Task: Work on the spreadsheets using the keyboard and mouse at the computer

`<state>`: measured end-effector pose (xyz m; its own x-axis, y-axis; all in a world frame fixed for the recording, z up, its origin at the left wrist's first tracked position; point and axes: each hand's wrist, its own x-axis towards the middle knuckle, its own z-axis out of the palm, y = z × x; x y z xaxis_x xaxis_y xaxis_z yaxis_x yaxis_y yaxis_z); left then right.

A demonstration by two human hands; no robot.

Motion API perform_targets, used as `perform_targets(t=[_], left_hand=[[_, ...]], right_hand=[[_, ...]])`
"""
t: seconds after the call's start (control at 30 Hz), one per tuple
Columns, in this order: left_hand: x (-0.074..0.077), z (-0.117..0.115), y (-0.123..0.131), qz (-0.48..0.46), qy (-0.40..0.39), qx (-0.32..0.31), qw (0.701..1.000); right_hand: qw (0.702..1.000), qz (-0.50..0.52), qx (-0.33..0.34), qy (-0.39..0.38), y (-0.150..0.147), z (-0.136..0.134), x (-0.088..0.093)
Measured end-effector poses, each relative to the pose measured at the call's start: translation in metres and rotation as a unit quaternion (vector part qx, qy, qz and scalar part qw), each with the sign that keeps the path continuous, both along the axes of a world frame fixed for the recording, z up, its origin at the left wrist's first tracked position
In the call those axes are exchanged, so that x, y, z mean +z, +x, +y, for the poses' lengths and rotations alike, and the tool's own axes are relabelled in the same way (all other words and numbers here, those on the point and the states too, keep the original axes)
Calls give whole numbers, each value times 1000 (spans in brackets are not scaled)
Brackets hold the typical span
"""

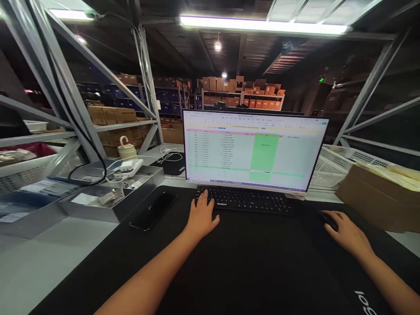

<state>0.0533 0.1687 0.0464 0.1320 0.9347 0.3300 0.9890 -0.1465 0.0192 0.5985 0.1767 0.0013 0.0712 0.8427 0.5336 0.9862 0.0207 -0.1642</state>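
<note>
My left hand [202, 215] rests with fingers spread on the left end of a black keyboard [246, 200]. Over on the right, my right hand [349, 232] is wrapped round a black computer mouse [329, 220], which it partly hides. Both lie on a large black desk mat [249, 262]. Behind the keyboard stands a monitor [229, 153] showing a spreadsheet with a green column and a green row. A black smartphone [154, 211] lies flat on the mat, left of my left hand.
Grey open trays [95, 214] with papers and small packets stand on the left, near a cream bottle [126, 148] and a white power strip [128, 168]. At right are a cardboard box [377, 197] and white plastic baskets [331, 164]. Metal rack posts [149, 78] frame the desk.
</note>
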Motion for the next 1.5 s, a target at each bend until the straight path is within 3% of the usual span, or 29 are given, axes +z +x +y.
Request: perform_targets(t=[0.23, 0.57, 0.87, 1.17, 1.5], left_hand=[[2, -1, 2, -2, -17, 3, 1000], [0, -1, 2, -21, -20, 4, 1000], [1, -1, 2, -17, -12, -1, 1000], [0, 3, -2, -49, -27, 2, 998], [4, 2, -1, -53, -51, -8, 997]], right_hand=[[1000, -3, 27, 7, 12, 9, -12], [999, 31, 44, -1, 4, 6, -1], [998, 31, 55, -6, 6, 7, -3], [999, -1, 29, -26, 0, -2, 3], [999, 7, 41, 2, 9, 9, -10]])
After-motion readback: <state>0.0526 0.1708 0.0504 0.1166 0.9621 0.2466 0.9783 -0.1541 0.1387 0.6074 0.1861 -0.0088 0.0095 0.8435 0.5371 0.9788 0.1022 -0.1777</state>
